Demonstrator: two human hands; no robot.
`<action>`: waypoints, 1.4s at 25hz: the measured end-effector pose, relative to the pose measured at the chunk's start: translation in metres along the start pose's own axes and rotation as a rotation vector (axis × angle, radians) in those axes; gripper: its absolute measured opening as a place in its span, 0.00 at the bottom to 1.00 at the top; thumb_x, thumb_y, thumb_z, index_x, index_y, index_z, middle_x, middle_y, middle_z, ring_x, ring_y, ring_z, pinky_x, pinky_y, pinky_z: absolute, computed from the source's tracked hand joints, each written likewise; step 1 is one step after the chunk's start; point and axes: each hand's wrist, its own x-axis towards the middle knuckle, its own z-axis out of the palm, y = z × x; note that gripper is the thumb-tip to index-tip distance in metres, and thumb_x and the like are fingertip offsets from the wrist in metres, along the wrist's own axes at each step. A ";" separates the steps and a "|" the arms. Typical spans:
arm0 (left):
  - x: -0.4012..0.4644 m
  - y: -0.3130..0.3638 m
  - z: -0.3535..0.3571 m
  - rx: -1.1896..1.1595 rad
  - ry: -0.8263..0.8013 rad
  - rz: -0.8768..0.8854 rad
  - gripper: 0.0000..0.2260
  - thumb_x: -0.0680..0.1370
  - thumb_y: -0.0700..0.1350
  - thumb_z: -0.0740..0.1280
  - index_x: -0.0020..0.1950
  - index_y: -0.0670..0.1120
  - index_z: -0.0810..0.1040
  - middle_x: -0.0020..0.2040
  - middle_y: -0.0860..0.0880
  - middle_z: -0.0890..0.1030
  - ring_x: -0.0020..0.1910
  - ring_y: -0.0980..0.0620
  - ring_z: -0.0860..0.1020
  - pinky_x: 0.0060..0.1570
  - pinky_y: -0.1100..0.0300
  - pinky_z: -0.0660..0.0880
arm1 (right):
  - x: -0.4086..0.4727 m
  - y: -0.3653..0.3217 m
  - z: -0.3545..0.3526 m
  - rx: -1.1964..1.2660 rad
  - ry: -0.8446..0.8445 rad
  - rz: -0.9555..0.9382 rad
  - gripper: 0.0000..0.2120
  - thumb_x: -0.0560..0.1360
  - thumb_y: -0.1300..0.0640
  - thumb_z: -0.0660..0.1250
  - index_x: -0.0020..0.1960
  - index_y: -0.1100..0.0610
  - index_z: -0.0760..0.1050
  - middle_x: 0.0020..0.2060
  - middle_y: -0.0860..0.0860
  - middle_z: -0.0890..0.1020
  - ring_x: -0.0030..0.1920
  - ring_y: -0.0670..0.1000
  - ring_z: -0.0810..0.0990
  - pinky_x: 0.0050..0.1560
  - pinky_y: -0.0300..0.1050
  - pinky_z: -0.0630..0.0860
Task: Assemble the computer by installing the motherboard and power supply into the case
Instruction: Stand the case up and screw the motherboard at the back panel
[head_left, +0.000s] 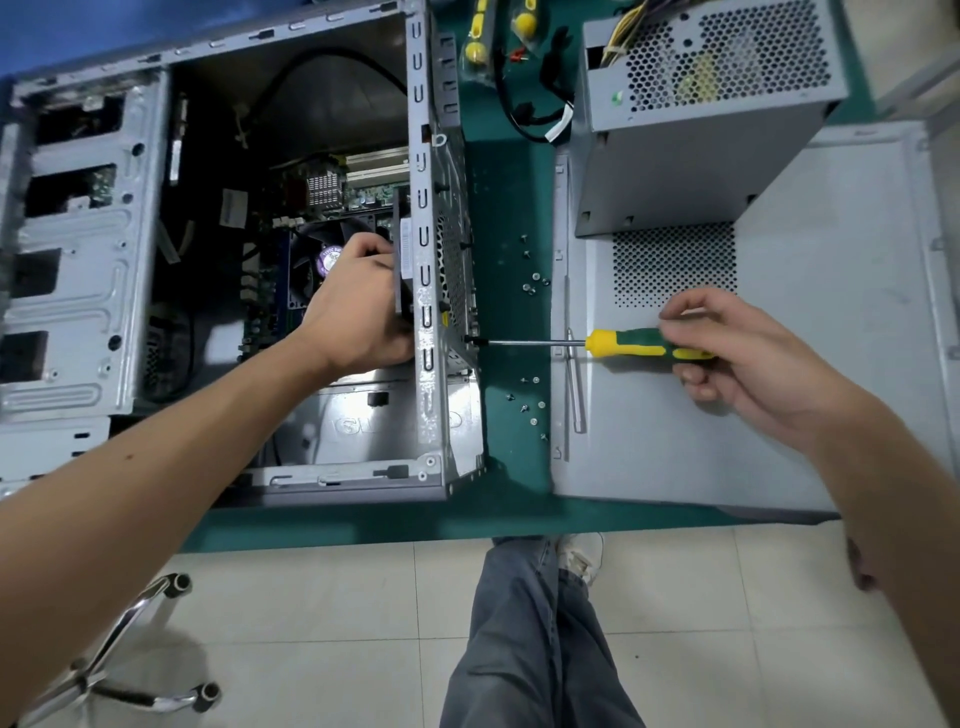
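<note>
Inside the open case (83, 291), which fills the upper left of the frame and lies on its side, the motherboard (270, 306) sits on the case floor with a heatsink near its top. Against the case's rear wall the left hand (358, 306) grips a black fan (402, 260), fingers curled round its edge. Right of centre, the right hand (727, 353) holds the green and yellow handle of a screwdriver (613, 344); its shaft lies level and the tip meets a screw on the outside of the rear wall. Loose screws (532, 283) are scattered on the green mat (509, 197) between the case and a grey side panel (831, 364). On that panel's upper part, in the upper right of the frame, stands the power supply (696, 156), outside the case. Below are tiled floor, crossed legs in jeans (524, 634), and a chair base (130, 654).
</note>
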 end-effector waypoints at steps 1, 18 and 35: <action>0.000 0.000 0.000 0.000 0.004 0.008 0.09 0.65 0.42 0.66 0.31 0.52 0.67 0.28 0.43 0.76 0.33 0.38 0.77 0.53 0.55 0.60 | -0.002 -0.002 -0.001 0.042 -0.008 -0.007 0.08 0.67 0.50 0.74 0.44 0.48 0.78 0.34 0.50 0.78 0.28 0.49 0.69 0.25 0.40 0.65; -0.002 -0.004 0.003 0.018 -0.017 0.039 0.09 0.71 0.53 0.64 0.34 0.54 0.67 0.31 0.45 0.79 0.36 0.42 0.78 0.56 0.54 0.62 | -0.003 -0.005 0.001 0.040 0.031 -0.083 0.09 0.68 0.51 0.76 0.44 0.49 0.77 0.34 0.53 0.75 0.28 0.48 0.69 0.25 0.40 0.66; -0.003 -0.010 0.007 0.078 -0.016 0.012 0.14 0.70 0.48 0.74 0.29 0.49 0.72 0.29 0.49 0.77 0.35 0.45 0.76 0.56 0.54 0.63 | 0.001 -0.012 0.003 -0.008 0.064 -0.044 0.07 0.70 0.50 0.76 0.41 0.52 0.80 0.32 0.51 0.79 0.28 0.49 0.72 0.25 0.38 0.69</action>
